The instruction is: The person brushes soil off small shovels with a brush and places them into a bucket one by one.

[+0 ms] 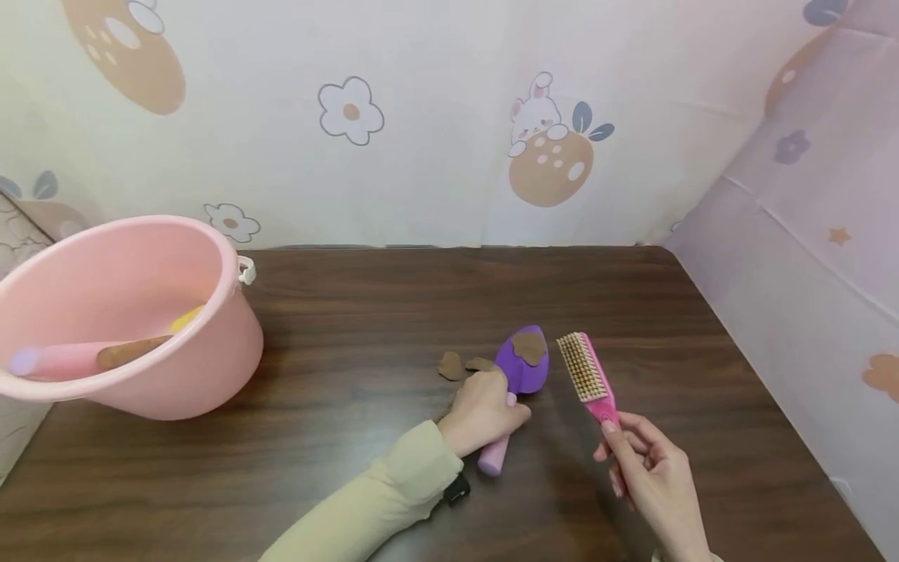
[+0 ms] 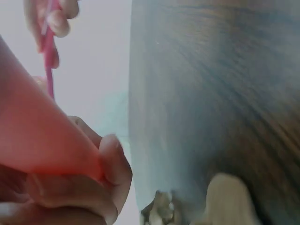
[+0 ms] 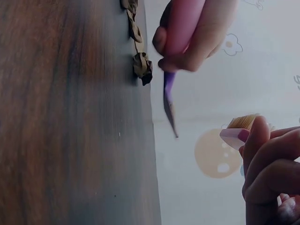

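My left hand [image 1: 483,414] grips the pink handle of a small purple trowel [image 1: 524,379]. A brown, dry-leaf-like piece [image 1: 529,348] lies on its blade. In the right wrist view the trowel [image 3: 169,86] is held above the table, blade tilted. More brown curled pieces [image 1: 450,365] lie on the table just left of the blade, partly hidden by the left hand. To the right, my right hand [image 1: 660,476] pinches the handle of a pink brush [image 1: 597,382] with pale bristles. The brush is held up beside the trowel, apart from it.
A pink bucket [image 1: 232,343] stands at the left of the dark wooden table [image 1: 337,312]. Inside it are a pink rod-like thing [image 1: 70,361], a brown thing [image 1: 129,353] and something yellow [image 1: 186,318]. Patterned cloth [image 1: 435,156] hangs behind and at the right.
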The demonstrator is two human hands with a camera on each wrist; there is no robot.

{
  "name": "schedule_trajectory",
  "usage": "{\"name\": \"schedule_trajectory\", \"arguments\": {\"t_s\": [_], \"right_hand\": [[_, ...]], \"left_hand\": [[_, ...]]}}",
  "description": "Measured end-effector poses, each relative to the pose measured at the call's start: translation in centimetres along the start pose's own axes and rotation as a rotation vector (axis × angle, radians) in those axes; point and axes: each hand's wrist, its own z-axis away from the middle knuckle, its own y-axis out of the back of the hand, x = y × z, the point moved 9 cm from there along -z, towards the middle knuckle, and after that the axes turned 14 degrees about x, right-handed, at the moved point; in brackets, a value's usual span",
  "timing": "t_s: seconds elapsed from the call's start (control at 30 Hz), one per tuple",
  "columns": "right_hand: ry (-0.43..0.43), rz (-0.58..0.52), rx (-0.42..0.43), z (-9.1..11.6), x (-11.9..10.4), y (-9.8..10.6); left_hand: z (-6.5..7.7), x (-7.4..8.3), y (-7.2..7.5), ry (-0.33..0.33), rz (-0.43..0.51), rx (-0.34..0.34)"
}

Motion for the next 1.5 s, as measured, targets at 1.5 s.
{"name": "schedule_trajectory", "arguments": {"t_s": [1.5], "right_hand": [[0.437,-0.06,-0.219,-0.4,-7.6,-5.3]], "left_hand": [[7.7,-4.0,10.4,0.162,0.187,0.159]]}}
